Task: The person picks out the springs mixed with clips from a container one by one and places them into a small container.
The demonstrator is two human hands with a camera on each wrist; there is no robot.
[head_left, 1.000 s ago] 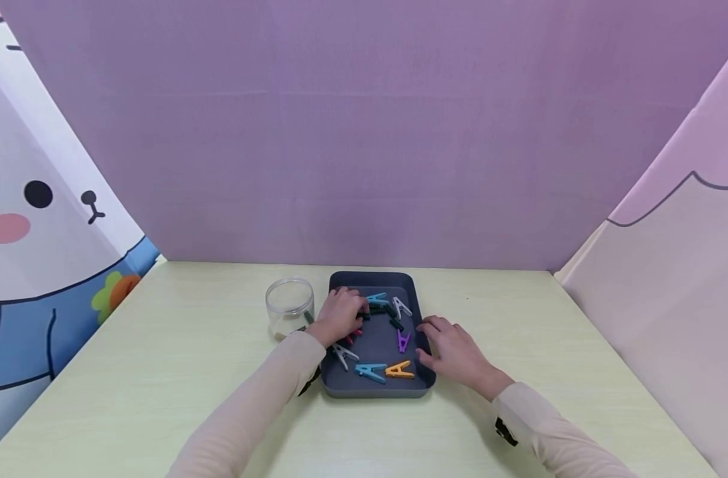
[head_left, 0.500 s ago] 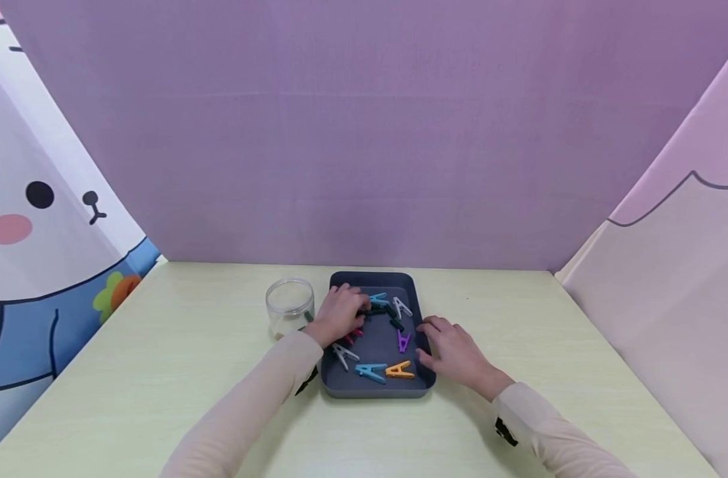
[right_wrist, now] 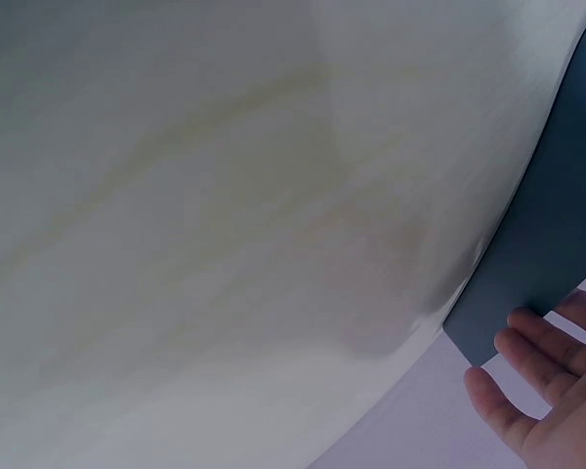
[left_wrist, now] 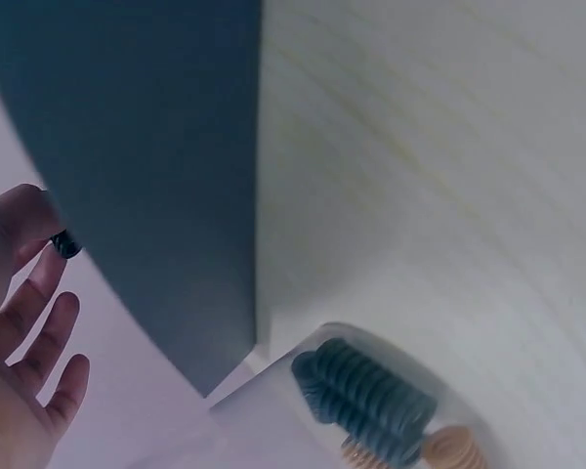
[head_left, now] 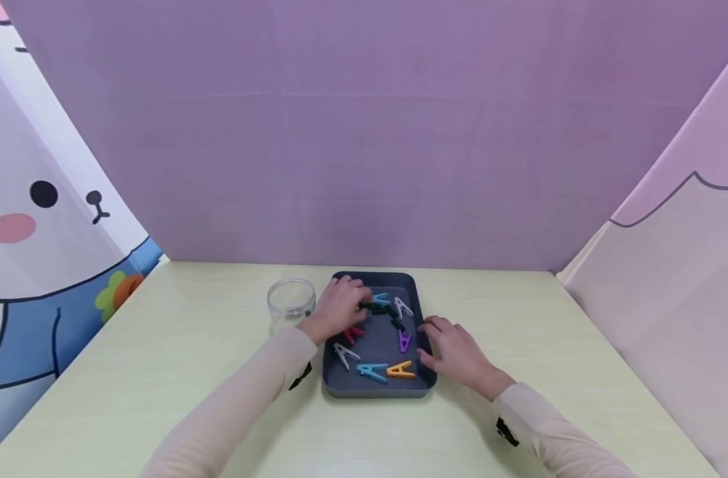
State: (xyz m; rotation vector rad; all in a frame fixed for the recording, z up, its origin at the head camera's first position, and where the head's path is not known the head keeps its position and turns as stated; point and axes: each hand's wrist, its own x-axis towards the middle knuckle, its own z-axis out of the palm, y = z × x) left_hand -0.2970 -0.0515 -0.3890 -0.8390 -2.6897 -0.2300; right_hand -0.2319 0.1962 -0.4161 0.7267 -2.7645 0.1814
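My left hand (head_left: 339, 307) is over the far left part of a dark grey tray (head_left: 379, 393). Between its thumb and index finger it pinches a small dark green ridged cylinder (left_wrist: 66, 244), mostly hidden in the left wrist view. Similar dark pieces (head_left: 391, 311) lie just right of the fingertips. Against the tray's right side, my right hand (head_left: 454, 352) rests with loosely spread fingers, touching the rim. Around the tray lie a red clip (head_left: 353, 332), a purple clip (head_left: 404, 341), an orange clip (head_left: 401, 370), blue clips (head_left: 372, 372) and white clips (head_left: 345, 354).
Left of the tray stands a clear round jar (head_left: 291, 299), partly behind my left wrist. Inside it are dark green ridged cylinders (left_wrist: 376, 396) and tan ridged pieces (left_wrist: 454, 447). A pale wooden table (head_left: 184, 345) meets a purple backdrop (head_left: 364, 133) behind.
My left hand has risen slightly and shifted toward the tray's far side, uncovering more of the red clip. The dark piece now shows at its fingertips. My right hand stays in place.
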